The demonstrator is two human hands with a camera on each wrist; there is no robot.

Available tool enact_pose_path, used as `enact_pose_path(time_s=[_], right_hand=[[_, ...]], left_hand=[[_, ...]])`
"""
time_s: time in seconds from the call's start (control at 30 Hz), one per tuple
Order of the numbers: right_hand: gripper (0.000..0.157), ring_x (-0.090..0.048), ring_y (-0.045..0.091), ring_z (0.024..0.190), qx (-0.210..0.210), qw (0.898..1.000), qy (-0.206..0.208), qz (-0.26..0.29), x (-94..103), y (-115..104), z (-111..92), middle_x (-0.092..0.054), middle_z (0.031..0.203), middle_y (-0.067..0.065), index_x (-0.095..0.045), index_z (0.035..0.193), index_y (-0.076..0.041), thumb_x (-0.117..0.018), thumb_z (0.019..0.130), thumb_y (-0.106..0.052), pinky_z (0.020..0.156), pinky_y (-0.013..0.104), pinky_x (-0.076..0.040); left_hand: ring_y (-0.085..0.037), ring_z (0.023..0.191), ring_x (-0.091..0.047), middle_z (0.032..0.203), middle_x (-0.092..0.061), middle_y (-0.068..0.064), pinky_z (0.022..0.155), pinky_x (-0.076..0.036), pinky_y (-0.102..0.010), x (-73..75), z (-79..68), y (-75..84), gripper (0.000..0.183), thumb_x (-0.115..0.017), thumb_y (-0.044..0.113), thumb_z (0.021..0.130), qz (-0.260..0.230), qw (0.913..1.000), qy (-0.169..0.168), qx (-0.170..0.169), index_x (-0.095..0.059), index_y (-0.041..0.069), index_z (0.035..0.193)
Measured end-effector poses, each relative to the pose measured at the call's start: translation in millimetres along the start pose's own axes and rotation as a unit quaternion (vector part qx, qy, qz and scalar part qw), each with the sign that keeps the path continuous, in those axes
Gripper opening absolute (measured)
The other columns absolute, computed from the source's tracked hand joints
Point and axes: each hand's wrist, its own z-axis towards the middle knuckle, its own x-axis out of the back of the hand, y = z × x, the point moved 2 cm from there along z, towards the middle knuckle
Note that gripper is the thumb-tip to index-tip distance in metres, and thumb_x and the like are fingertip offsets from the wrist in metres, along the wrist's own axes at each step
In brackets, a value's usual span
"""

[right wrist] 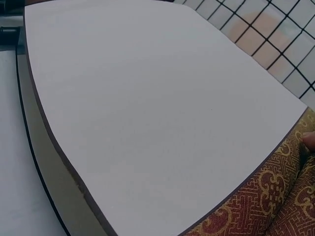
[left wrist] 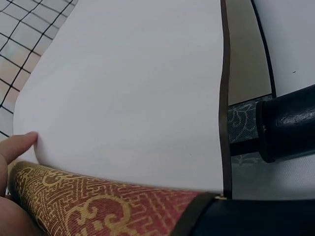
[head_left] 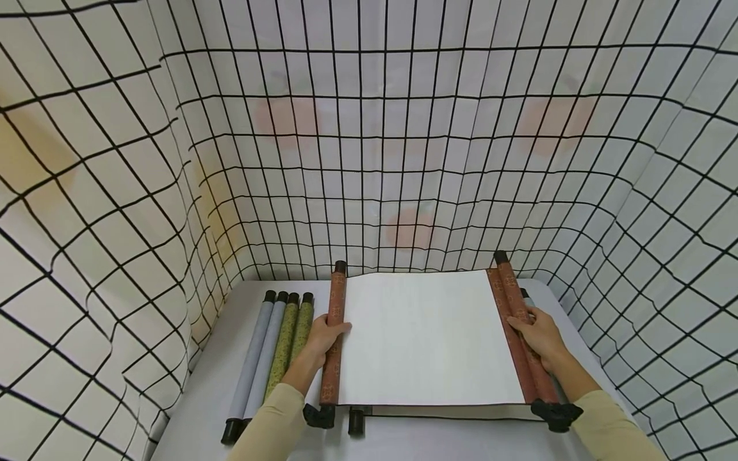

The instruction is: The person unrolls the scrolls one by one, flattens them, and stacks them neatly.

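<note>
A red brocade scroll with a gold pattern is partly unrolled between my hands, its blank white paper stretched flat. My left hand grips the left roller, thumb lying over onto the paper. At the other side my right hand holds the right roller, fingers around its outer side. In the right wrist view, a strip of red brocade borders the paper beside that roller. Beneath the red scroll lies another unrolled scroll, mostly hidden; its black knob pokes out at the front.
Left of the red scroll lie two rolled grey-blue scrolls and two rolled olive-green scrolls with black end knobs. The white table carries everything. A black grid-patterned white curtain surrounds its back and sides.
</note>
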Motion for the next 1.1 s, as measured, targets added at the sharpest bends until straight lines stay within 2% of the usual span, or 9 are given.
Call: enact_pose_path(time_s=[0.1, 0.23, 0.47, 0.63, 0.73, 0.9, 1.1], right_hand=[[0.086, -0.061, 0.033, 0.108, -0.001, 1.000, 0.004, -0.015, 2.3, 0.5, -0.5, -0.039, 0.146, 0.041, -0.013, 0.158, 0.014, -0.059, 0.106, -0.038, 0.073, 0.036, -0.058], [0.087, -0.055, 0.041, 0.117, -0.004, 0.999, 0.010, -0.031, 4.2, 1.1, -0.6, -0.038, 0.147, 0.041, -0.014, 0.158, 0.014, -0.059, 0.106, -0.039, 0.076, 0.034, -0.056], [0.088, -0.052, 0.045, 0.123, -0.010, 0.999, 0.011, -0.030, 7.2, 5.8, 0.3, -0.037, 0.147, 0.041, -0.013, 0.157, 0.015, -0.058, 0.106, -0.041, 0.079, 0.035, -0.055], [0.089, -0.055, 0.043, 0.119, -0.007, 0.999, 0.010, -0.034, 8.7, 9.5, 0.4, -0.037, 0.147, 0.041, -0.013, 0.157, 0.015, -0.058, 0.106, -0.042, 0.076, 0.035, -0.056], [0.089, -0.056, 0.042, 0.117, -0.007, 0.999, 0.008, -0.032, 9.8, 10.6, -0.2, -0.037, 0.147, 0.041, -0.013, 0.158, 0.014, -0.058, 0.106, -0.042, 0.075, 0.035, -0.057], [0.088, -0.059, 0.040, 0.113, -0.007, 0.999, 0.008, -0.034, 11.0, 11.5, -0.4, -0.039, 0.146, 0.042, -0.013, 0.157, 0.015, -0.058, 0.106, -0.041, 0.074, 0.035, -0.057], [0.088, -0.058, 0.041, 0.115, -0.008, 0.999, 0.013, -0.036, 13.1, 9.6, -0.5, -0.039, 0.145, 0.041, -0.016, 0.157, 0.015, -0.058, 0.106, -0.042, 0.075, 0.035, -0.056]], left_hand=[[-0.046, 0.126, -0.051, 0.140, -0.049, -0.030, 0.101, -0.045, -0.057, -0.6, -2.2, 0.7, 0.078, -0.078, 0.018, 0.093, 0.005, 0.9999, 0.000, -0.009, -0.035, -0.010, 0.152], [-0.047, 0.127, -0.050, 0.141, -0.047, -0.032, 0.100, -0.045, -0.057, 0.5, -3.7, 2.3, 0.078, -0.076, 0.012, 0.093, -0.001, 0.9999, 0.008, -0.011, -0.033, -0.011, 0.153], [-0.036, 0.108, -0.058, 0.128, -0.054, -0.027, 0.085, -0.051, -0.044, 5.1, -3.7, 1.8, 0.063, -0.074, 0.008, 0.092, -0.005, 0.9990, 0.044, -0.008, -0.045, -0.010, 0.146], [-0.031, 0.095, -0.060, 0.122, -0.055, -0.027, 0.071, -0.051, -0.037, 8.5, -5.2, 1.9, 0.061, -0.073, 0.008, 0.091, -0.009, 0.9987, 0.049, -0.008, -0.047, -0.010, 0.143], [-0.034, 0.099, -0.060, 0.123, -0.056, -0.028, 0.076, -0.051, -0.040, 9.1, -5.0, 1.8, 0.061, -0.071, 0.008, 0.092, 0.000, 0.9989, 0.046, -0.008, -0.046, -0.011, 0.144], [-0.041, 0.115, -0.056, 0.129, -0.055, -0.029, 0.091, -0.049, -0.052, 9.1, -3.7, 0.1, 0.058, -0.066, 0.009, 0.096, 0.016, 0.9994, 0.030, -0.008, -0.045, -0.011, 0.145], [-0.038, 0.115, -0.057, 0.129, -0.056, -0.026, 0.092, -0.050, -0.051, 8.2, -2.9, -1.1, 0.049, -0.066, 0.009, 0.097, 0.012, 0.9997, 0.017, -0.008, -0.051, -0.009, 0.141]])
